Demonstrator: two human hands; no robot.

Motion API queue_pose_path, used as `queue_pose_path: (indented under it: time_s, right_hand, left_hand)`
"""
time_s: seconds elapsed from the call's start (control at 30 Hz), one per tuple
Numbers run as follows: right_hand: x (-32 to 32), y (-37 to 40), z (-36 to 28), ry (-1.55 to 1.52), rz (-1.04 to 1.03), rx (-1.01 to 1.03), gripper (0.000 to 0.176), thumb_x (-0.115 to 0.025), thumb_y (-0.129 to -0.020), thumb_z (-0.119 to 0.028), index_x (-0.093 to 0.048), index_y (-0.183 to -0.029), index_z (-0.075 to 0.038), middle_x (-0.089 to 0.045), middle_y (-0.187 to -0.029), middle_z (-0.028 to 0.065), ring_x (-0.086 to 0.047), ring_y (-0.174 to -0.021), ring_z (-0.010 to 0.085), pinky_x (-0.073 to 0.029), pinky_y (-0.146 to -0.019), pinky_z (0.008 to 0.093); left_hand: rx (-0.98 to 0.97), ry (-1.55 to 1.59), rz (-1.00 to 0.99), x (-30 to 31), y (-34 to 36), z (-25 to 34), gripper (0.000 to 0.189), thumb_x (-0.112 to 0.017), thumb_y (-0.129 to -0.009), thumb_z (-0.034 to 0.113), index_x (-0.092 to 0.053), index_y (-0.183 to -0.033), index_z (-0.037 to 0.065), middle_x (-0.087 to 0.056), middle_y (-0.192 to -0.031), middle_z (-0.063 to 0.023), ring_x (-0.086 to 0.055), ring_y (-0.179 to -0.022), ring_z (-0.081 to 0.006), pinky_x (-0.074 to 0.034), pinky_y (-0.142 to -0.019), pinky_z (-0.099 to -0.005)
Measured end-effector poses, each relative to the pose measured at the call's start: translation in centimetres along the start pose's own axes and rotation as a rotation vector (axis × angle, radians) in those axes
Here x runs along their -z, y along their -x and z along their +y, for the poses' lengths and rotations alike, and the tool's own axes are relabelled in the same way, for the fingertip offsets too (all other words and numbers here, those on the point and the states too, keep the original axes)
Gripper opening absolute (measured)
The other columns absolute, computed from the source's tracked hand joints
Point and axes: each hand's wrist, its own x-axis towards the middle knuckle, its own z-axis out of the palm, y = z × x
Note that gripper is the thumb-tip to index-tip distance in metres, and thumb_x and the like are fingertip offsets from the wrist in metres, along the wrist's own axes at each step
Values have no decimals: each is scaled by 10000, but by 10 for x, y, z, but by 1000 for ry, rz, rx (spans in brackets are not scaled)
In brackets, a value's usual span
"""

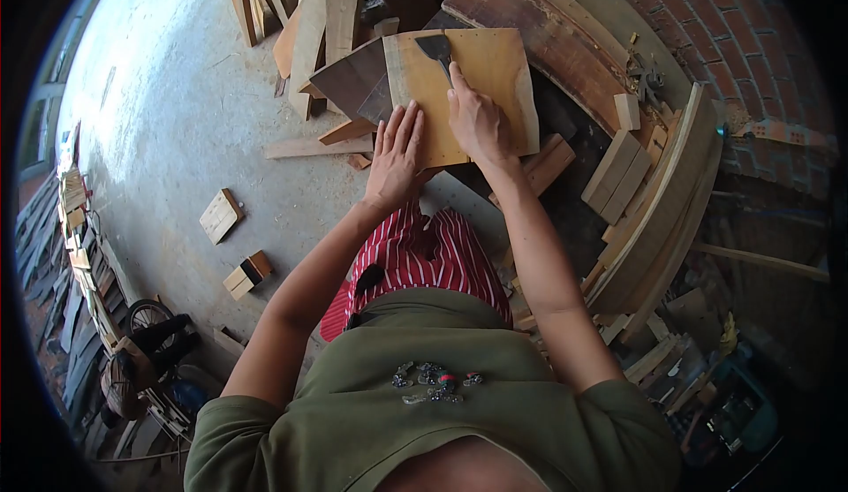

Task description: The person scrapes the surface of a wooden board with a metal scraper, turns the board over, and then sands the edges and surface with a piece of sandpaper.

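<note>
1. Nearest: the person is wearing a green shirt (459, 351) and red-and-white striped trousers (433, 249).
2. The left hand (396, 152) is lying flat, fingers slightly spread, along the left edge of a pale wooden panel (488, 70); it is pressing on the panel rather than gripping a tool.
3. The right hand (480, 121) is closing around the handle of a scraper (435, 48), index finger extending toward the blade. Hands are working apart, side by side.
4. The panel is lying in front of the knees; the scraper's blade is sitting over its upper left part. Blade contact: cannot tell.
5. A dark board (352, 83) is projecting from beneath the panel, left side.
6. To the right, wooden blocks (616, 174) are lying beside a long reddish-brown board (552, 46).
7. Left, two small wood pieces (221, 216) are resting on the concrete floor (177, 130).
8. Farther off, rough planks (307, 46) are standing upright; brickwork (729, 24) is showing at upper right.
</note>
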Motion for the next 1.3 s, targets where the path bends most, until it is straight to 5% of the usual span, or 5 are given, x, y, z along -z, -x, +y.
queue_pose_path:
  time_s: [0.3,0.37,0.6,0.83,1.3]
  right_hand:
    - [-11,-48,27,-11,72,73,486,-481,-1036,-287,-480,-1489,-110,-707,-1041,277,-713,-882,431,-550,-822,506]
    - [2,-34,36,-293,50,-15,508,-448,-1036,-333,-466,-1494,-113,-653,-1243,285,-637,-1119,481,-502,-979,532]
    - [24,50,74,-345,144,-29,486,-473,-1055,-241,-444,-1498,-45,-648,-1241,296,-642,-1100,476,-525,-917,498]
    - [17,132,78,-309,250,23,494,-462,-1068,-225,-415,-1527,-50,-650,-1218,308,-644,-1092,470,-532,-869,486]
    - [-9,219,52,-65,1,26,529,-522,-1043,-189,-403,-1550,-96,-691,-1124,272,-707,-922,446,-585,-743,493]
  left_hand:
    - [3,-51,-19,0,1,-1,1080,-731,-836,518,-169,-1622,37,-155,-1692,-140,-104,-1569,-346,-105,-1242,-593]
    - [24,-44,-17,2,0,5,1064,-677,-867,587,-175,-1622,31,-143,-1701,-122,-93,-1577,-321,-73,-1227,-638]
    - [103,-149,-70,-6,-35,17,1155,-609,-833,761,-167,-1624,45,-121,-1712,-96,-37,-1584,-299,19,-1152,-755]
    - [83,-77,-4,-10,-52,8,1212,-636,-767,796,-215,-1616,39,-144,-1712,-89,-40,-1583,-322,11,-1138,-769]
    - [36,-106,-10,-9,6,-6,831,-526,-982,597,-218,-1637,188,-119,-1719,-55,-66,-1581,-323,-33,-1201,-677]
